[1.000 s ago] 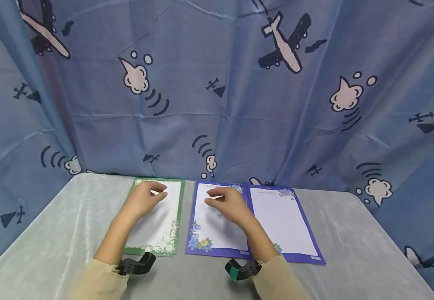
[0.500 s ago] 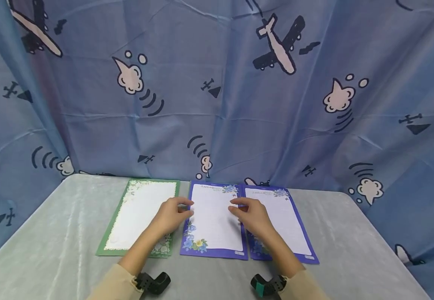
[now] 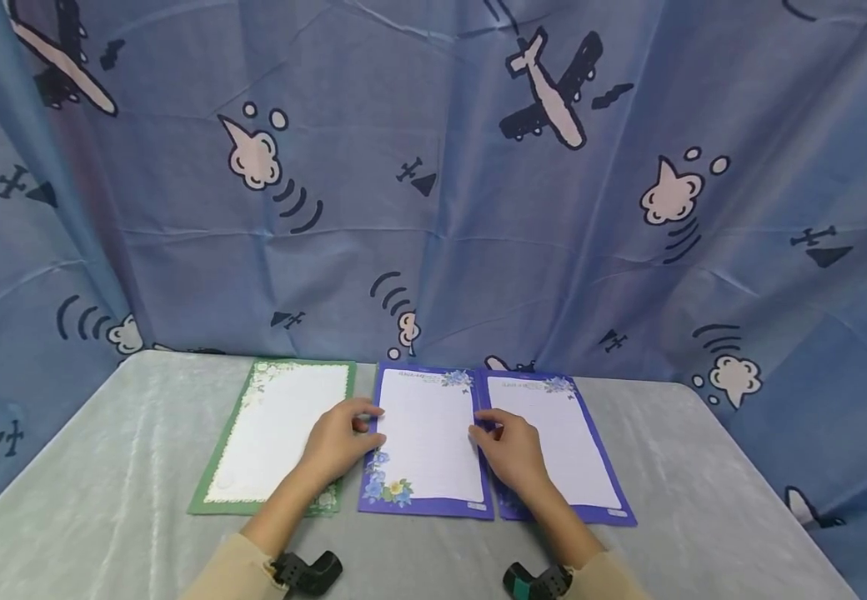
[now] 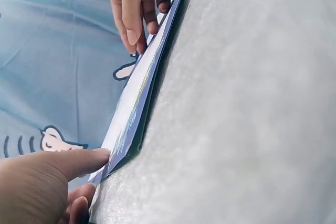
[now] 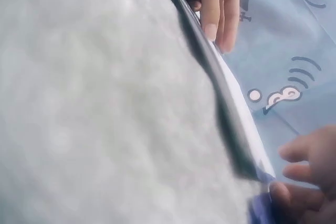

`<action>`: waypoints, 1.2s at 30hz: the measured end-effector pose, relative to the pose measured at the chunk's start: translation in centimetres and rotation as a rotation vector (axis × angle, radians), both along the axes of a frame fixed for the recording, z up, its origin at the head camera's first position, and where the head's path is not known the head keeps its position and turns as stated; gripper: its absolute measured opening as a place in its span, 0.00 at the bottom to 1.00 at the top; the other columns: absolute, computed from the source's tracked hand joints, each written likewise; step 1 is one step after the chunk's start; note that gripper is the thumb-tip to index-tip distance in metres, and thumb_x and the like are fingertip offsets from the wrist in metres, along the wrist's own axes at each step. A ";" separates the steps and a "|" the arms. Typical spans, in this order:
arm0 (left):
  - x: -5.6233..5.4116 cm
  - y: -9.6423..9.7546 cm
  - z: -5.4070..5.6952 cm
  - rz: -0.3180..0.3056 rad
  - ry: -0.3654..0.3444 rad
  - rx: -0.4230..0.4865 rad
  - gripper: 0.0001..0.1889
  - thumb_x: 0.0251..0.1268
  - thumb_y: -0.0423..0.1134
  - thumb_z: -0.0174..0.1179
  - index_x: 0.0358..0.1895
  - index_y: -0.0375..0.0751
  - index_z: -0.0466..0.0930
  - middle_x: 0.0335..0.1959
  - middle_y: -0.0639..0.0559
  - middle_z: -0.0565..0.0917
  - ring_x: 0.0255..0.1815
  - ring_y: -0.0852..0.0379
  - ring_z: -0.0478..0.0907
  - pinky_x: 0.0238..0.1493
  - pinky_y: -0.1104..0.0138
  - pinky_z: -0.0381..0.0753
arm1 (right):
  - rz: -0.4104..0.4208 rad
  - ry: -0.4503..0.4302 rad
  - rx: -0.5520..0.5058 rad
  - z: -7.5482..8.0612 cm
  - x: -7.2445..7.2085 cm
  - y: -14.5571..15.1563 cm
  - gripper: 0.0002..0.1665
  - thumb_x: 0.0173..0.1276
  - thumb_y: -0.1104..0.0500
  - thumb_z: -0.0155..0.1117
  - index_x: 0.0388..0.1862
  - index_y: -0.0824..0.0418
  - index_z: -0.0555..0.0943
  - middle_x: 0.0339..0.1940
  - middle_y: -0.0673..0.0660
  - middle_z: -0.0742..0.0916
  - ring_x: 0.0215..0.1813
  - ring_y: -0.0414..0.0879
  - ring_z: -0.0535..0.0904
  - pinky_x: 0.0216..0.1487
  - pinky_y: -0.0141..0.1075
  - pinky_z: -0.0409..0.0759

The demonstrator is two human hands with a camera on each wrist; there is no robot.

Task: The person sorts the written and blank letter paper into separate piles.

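Between my hands lies a purple-bordered sheet of writing paper (image 3: 426, 442) with blue and yellow flowers in its lower left corner. My left hand (image 3: 338, 437) rests at its left edge, thumb and forefinger apart; in the left wrist view the thumb lies over the sheet's edge (image 4: 123, 124). My right hand (image 3: 512, 452) touches around the right edge, fingers also apart. To the left is a green-bordered sheet (image 3: 268, 425), partly under my left hand and forearm. A second purple-bordered sheet (image 3: 561, 442) lies at the right, partly behind my right hand.
A pale plush cloth covers the table (image 3: 704, 500). Behind it hangs a blue curtain (image 3: 478, 233) printed with planes and clouds, meeting the table's back edge. Black camera mounts (image 3: 309, 573) sit on both wrists.
Both hands first hovered over the green and middle sheets, then moved right and came down to the middle sheet's two side edges. The sheets shift slightly left in view, along with the curtain.
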State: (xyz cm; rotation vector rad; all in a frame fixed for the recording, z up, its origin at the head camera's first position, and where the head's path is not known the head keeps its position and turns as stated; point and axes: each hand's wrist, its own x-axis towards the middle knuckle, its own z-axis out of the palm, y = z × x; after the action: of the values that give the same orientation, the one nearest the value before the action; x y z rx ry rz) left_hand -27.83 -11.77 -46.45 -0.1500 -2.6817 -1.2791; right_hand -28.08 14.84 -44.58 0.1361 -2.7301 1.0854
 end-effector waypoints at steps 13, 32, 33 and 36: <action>0.0 -0.4 -0.8 0.013 0.073 0.087 0.10 0.53 0.33 0.75 0.40 0.48 0.91 0.48 0.49 0.89 0.29 0.66 0.78 0.34 0.71 0.77 | 0.002 0.087 0.047 -1.4 0.3 -0.1 0.13 0.62 0.60 0.73 0.47 0.61 0.89 0.33 0.55 0.89 0.34 0.42 0.77 0.39 0.36 0.75; -0.1 -0.4 -0.3 0.099 0.083 0.089 0.05 0.54 0.35 0.75 0.33 0.48 0.90 0.25 0.58 0.88 0.24 0.65 0.80 0.31 0.71 0.78 | -0.023 0.090 -0.003 -1.7 0.1 0.0 0.14 0.61 0.60 0.74 0.47 0.61 0.89 0.33 0.55 0.90 0.34 0.42 0.78 0.40 0.35 0.74; -0.1 -0.4 -0.3 0.102 0.085 0.085 0.05 0.54 0.36 0.75 0.33 0.48 0.90 0.25 0.58 0.88 0.24 0.66 0.80 0.31 0.71 0.77 | -0.023 0.090 -0.001 -1.7 0.1 -0.1 0.14 0.61 0.60 0.74 0.47 0.60 0.89 0.33 0.55 0.89 0.34 0.42 0.78 0.40 0.35 0.74; -0.1 -0.3 -0.3 0.096 0.094 0.082 0.04 0.54 0.35 0.75 0.32 0.47 0.90 0.24 0.57 0.87 0.25 0.65 0.80 0.31 0.72 0.78 | -0.024 0.087 0.001 -1.6 0.1 0.0 0.14 0.61 0.60 0.74 0.46 0.60 0.89 0.32 0.55 0.89 0.33 0.41 0.78 0.40 0.35 0.73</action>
State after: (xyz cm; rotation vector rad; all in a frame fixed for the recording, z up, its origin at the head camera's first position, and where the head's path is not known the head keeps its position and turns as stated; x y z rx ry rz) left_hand -27.91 -12.06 -46.75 -0.0685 -2.5208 -1.3162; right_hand -27.98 14.80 -46.21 0.1473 -2.6487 1.0467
